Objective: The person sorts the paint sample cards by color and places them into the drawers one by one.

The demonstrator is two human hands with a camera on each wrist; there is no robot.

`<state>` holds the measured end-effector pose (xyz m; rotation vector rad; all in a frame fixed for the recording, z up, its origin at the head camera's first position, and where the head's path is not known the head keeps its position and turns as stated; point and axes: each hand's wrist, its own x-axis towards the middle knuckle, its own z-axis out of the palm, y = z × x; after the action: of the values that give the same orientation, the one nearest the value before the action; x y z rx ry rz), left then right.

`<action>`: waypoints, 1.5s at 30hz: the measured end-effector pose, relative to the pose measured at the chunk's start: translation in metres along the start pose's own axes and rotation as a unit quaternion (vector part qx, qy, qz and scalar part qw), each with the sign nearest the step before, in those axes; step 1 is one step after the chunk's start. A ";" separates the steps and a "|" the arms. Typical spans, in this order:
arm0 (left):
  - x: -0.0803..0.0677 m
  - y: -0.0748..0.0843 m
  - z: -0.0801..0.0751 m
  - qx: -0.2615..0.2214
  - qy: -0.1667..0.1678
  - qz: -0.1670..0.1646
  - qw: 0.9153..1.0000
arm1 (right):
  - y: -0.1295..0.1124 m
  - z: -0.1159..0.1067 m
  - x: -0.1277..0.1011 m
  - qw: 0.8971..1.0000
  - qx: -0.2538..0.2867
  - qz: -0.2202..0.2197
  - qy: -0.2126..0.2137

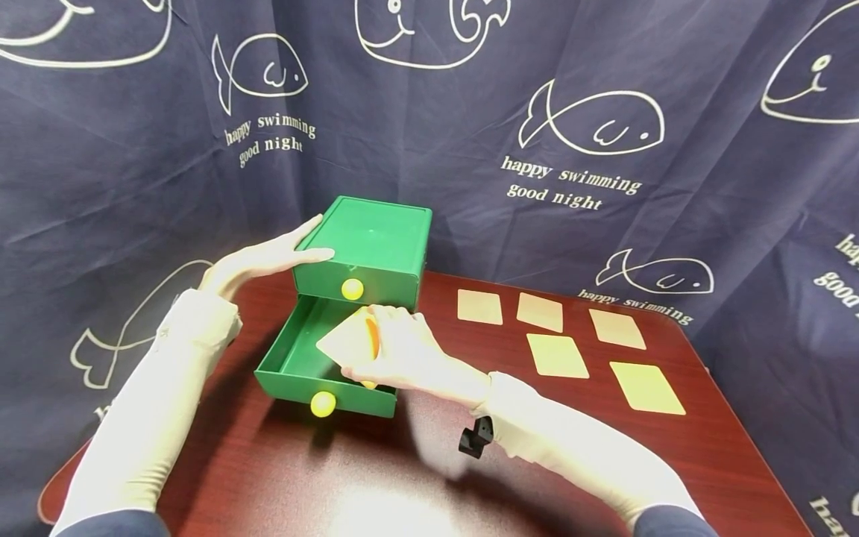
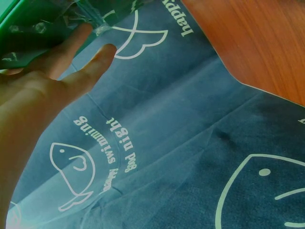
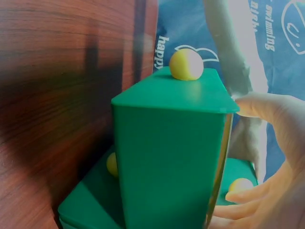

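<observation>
Over open lower drawer (image 1: pixel 295 356): card (image 1: pixel 344 339) in right hand (image 1: pixel 403 350) grip.

Green two-drawer box (image 1: pixel 376 246), lower drawer (image 1: pixel 315 358) open, pale card (image 1: pixel 345 339) above it

I read this as a staged recording setup: a dark wooden table (image 1: pixel 268 477) backed entirely by a draped navy whale-print cloth (image 1: pixel 604 112), no room visible.
</observation>
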<state>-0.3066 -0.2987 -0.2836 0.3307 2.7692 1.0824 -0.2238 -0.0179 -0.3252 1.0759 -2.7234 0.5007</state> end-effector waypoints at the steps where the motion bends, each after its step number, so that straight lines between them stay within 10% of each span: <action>1: 0.000 0.000 0.000 -0.001 0.000 -0.001 1.000 | 0.000 0.002 0.001 1.000 -0.007 -0.006 0.001; 14: -0.020 0.030 0.000 -0.017 -0.009 0.000 1.000 | -0.003 0.011 0.006 1.000 0.010 -0.012 -0.002; 28: 0.000 -0.002 0.001 0.006 0.007 0.009 1.000 | 0.001 0.011 -0.010 0.997 0.045 -0.004 0.059; 36: -0.001 0.000 0.001 -0.005 0.001 0.002 1.000 | 0.057 0.003 -0.052 0.974 0.134 0.050 0.173; 45: -0.021 0.030 0.000 -0.014 -0.005 -0.001 1.000 | 0.169 -0.008 -0.090 0.957 0.062 0.230 0.164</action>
<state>-0.2820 -0.2829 -0.2621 0.3280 2.7416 1.1157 -0.2751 0.1573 -0.3844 0.3196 -2.6496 0.8414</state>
